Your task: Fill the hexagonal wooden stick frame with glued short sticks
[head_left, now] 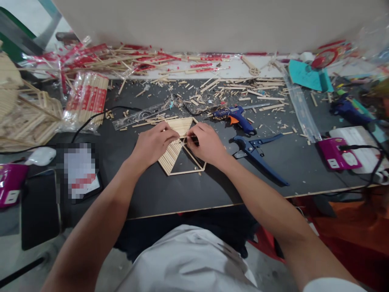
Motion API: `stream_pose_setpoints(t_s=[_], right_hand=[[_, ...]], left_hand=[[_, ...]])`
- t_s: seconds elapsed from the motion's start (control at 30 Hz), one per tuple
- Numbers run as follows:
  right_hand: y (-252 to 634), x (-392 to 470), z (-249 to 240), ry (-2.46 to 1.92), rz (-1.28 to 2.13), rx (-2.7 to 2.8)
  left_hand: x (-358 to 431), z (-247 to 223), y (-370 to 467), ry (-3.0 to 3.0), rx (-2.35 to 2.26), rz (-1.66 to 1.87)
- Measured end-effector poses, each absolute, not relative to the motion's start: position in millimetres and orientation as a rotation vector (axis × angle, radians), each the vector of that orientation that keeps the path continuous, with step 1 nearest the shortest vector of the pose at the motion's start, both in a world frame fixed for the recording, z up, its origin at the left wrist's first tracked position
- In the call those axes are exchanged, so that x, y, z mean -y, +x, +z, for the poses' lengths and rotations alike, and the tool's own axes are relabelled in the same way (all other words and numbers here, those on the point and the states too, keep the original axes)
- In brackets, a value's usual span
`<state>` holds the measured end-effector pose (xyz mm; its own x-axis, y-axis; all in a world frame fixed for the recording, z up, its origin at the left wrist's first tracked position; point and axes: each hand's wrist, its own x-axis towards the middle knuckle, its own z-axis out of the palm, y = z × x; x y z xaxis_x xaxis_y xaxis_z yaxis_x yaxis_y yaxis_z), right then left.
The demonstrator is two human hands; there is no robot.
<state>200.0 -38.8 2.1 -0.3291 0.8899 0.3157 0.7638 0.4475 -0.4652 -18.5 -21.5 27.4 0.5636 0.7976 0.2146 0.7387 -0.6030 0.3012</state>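
Note:
A hexagonal frame of thin wooden sticks (pixel 170 159) lies flat on the dark table. Rows of sticks fill its left and upper sections, while the lower and right sections show bare tabletop. Over its left side rests my left hand (pixel 155 142), fingertips pinched together near the centre; whatever they hold is hidden. My right hand (pixel 208 142) is closed above the right side, with a short wooden stick (pixel 185 140) at its fingertips by the hub. Just right of the hands lie a blue glue gun (pixel 238 118) and a dark blue ratchet cutter (pixel 261 158).
Wood scraps (pixel 252 87) and a clear ruler (pixel 142 114) lie behind the frame. Packed chopsticks (pixel 86 95) stand left, near a stick-built piece (pixel 33 109). A phone (pixel 41 207) sits at the left edge. A purple box (pixel 338 154) with a cable is right.

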Motion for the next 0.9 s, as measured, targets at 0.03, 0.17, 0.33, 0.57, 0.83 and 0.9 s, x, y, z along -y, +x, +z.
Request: stream_pose_setpoints(t_s=[0.03,0.17,0.33,0.57,0.83,0.9], right_hand=[[200.2,39.0,2.5,-1.377,0.312,2.164],[202.2,40.2,5.2,-1.329,0.333,2.115],[204.5,42.2,9.2,-1.225,0.400,2.067],[203.6,45.1,14.6,-1.188,0.374,2.045],[205.3,46.1,18.4,-1.183,0.184,2.107],[206.0,46.2,19.0,-1.181,0.164,2.117]], left_hand=[[21.7,28.5,-18.3,2.613,-1.306,0.487],[22.9,30.5,-17.4,2.587,-1.309,0.489],[25.2,29.4,-15.7,2.580,-1.255,0.605],[27.0,32.9,-15.8,2.622,-1.184,0.683],[33.5,38.3,-14.3,2.701,-1.184,0.686],[34.1,37.0,-13.8,2.707,-1.177,0.692]])
